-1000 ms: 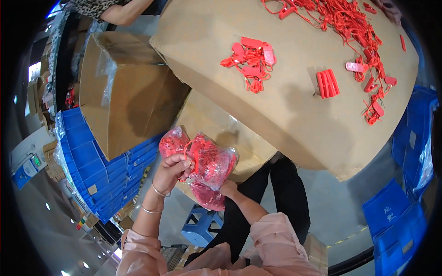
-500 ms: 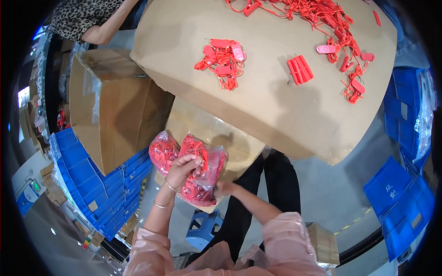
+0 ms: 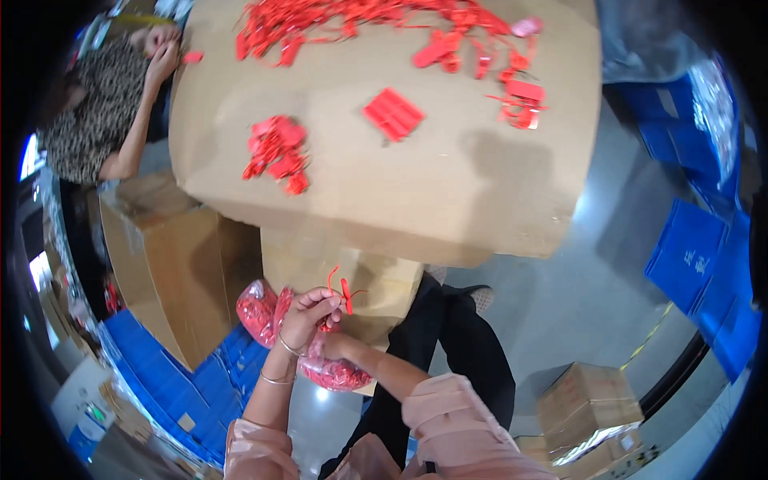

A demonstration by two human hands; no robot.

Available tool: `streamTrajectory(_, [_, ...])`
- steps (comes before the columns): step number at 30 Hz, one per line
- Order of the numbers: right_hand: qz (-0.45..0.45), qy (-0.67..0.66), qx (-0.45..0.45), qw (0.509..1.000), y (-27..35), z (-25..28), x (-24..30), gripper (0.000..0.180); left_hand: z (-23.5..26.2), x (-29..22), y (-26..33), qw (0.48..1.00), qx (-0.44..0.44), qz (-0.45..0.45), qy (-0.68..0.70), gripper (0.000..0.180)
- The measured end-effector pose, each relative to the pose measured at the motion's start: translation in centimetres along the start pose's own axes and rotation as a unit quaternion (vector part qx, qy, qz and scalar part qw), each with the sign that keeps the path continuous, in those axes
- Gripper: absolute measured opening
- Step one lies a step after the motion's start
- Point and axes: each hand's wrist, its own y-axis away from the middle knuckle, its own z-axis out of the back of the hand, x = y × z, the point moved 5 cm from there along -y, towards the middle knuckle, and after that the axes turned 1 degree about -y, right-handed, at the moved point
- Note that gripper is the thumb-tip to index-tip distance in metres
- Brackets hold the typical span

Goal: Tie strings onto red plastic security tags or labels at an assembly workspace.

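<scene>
My left hand (image 3: 310,314) is closed in a pinch on a small red plastic piece with a cord (image 3: 346,297); the cord's ends stick out above and beside the fingers. Close below it, my right hand (image 3: 338,347) reaches in among clear plastic bags filled with red pieces; its fingers are hidden. One bag (image 3: 337,376) lies under the right hand, and another bag (image 3: 256,314) sits to the left of my left hand. The bags are on a cardboard surface (image 3: 376,276) below the table's near edge.
A cardboard-topped table (image 3: 384,188) bears a long heap of red corded pieces (image 3: 344,18), a smaller pile (image 3: 278,152) and a ribbed red block (image 3: 394,114). A co-worker's hands (image 3: 164,50) are at its far left. A large carton (image 3: 180,272) and blue crates (image 3: 156,376) stand left.
My view has shifted. My right hand has moved from the bag's right side to just below my left hand, among the bags. The red piece and its cord now show clearly in my left fingers.
</scene>
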Motion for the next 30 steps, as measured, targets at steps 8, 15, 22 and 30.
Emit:
streamTrajectory(8, [0.171, -0.277, -0.15, 0.934, 16.2, 16.1, 0.3, 0.042, -12.1, -6.0, -2.0, 0.938, 0.123, -0.06, -0.319, 0.006])
streamTrajectory(15, [0.065, -0.389, -0.42, 0.817, 37.0, 31.5, -4.9, 0.066, -14.9, -9.8, -7.7, 0.902, 0.114, -0.045, -0.413, 0.007])
streamTrajectory(22, [0.154, -0.188, -0.327, 0.913, 31.4, 38.9, -0.6, 0.049, -12.1, -9.9, -10.0, 0.872, 0.14, -0.049, -0.466, 0.011])
streamTrajectory(30, [0.248, -0.019, -0.396, 0.884, 35.0, 41.8, -0.9, 0.033, -15.4, -9.0, -12.2, 0.847, 0.137, -0.101, -0.504, 0.018])
